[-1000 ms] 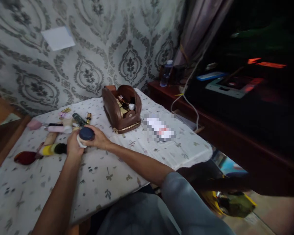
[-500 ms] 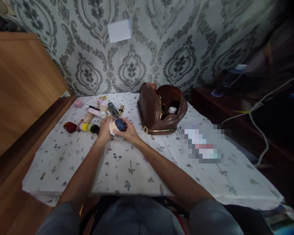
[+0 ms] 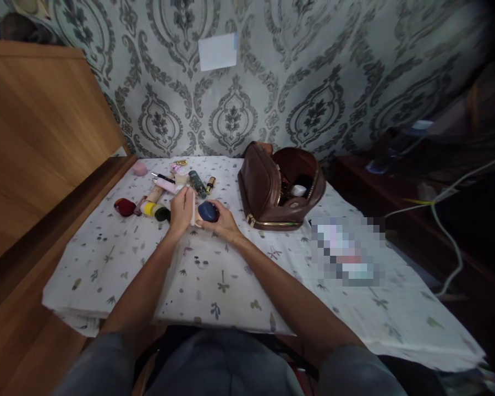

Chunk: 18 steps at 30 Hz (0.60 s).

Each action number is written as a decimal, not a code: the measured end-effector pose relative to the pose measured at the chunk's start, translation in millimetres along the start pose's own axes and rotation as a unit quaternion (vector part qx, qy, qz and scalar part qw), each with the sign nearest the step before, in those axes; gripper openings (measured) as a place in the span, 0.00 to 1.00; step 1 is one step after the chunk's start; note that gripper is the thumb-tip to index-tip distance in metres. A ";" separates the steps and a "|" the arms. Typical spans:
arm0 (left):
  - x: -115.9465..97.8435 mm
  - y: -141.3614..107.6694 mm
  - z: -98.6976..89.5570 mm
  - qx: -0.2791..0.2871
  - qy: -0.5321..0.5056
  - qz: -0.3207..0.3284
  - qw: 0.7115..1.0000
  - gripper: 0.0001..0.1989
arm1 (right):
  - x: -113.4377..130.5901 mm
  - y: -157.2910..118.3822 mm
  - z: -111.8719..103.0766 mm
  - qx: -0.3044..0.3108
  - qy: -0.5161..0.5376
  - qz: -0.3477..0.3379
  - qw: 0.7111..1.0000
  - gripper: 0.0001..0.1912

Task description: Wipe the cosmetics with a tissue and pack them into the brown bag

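My right hand (image 3: 226, 224) is closed around a bottle with a dark blue cap (image 3: 207, 211), lying on its side just above the patterned cloth. My left hand (image 3: 182, 209) is closed on a white cloth or tissue (image 3: 193, 207) pressed against the bottle's other end. Just left of my left hand lie a yellow and dark green tube (image 3: 149, 209) and a dark red rounded item (image 3: 124, 207). Beyond the hands are a green bottle (image 3: 197, 183), a gold and black lipstick (image 3: 210, 185) and a pink tube (image 3: 164, 185).
A brown leather bag (image 3: 260, 184) stands unzipped to the right, with a white round item (image 3: 298, 190) inside. Right of it lies a pixelated flat object (image 3: 346, 253). A wooden panel (image 3: 45, 110) borders the left, and a cable (image 3: 451, 242) hangs at right.
The view has shifted, so most things appear slightly farther right. My left hand has turned, its back now more upright, and covers more of the white cloth and the bottle's body.
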<state>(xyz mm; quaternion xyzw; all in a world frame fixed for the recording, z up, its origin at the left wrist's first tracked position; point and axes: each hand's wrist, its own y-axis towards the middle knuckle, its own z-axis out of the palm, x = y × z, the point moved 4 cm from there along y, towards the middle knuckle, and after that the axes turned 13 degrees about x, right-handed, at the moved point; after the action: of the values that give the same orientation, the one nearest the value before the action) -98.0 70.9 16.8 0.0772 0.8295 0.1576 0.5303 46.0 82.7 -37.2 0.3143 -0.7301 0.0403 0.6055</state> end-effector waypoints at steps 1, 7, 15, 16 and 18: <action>-6.0 -1.5 4.5 0.023 0.015 0.019 0.999 0.14 | 0.6 -0.7 1.1 0.010 -0.022 -0.003 1.000 0.35; -0.8 0.6 23.8 0.116 0.022 0.033 0.992 0.08 | 2.6 -3.5 3.3 0.047 -0.052 0.005 0.998 0.35; 39.4 13.6 14.1 0.123 -0.009 -0.031 0.992 0.11 | 3.4 -7.2 5.6 0.097 0.039 -0.022 0.994 0.38; 39.2 12.9 15.0 0.123 -0.010 -0.030 0.992 0.11 | 2.6 -9.4 4.8 0.092 0.033 -0.012 0.995 0.39; 37.0 10.6 18.0 0.124 -0.011 -0.027 0.992 0.10 | -0.6 -15.4 2.0 0.065 0.008 0.027 0.997 0.42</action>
<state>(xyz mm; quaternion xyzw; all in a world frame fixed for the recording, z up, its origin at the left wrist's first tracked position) -98.0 95.1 -18.2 0.1215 0.8385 0.0380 0.5297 52.2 69.6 -43.2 0.3333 -0.7290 0.1066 0.5883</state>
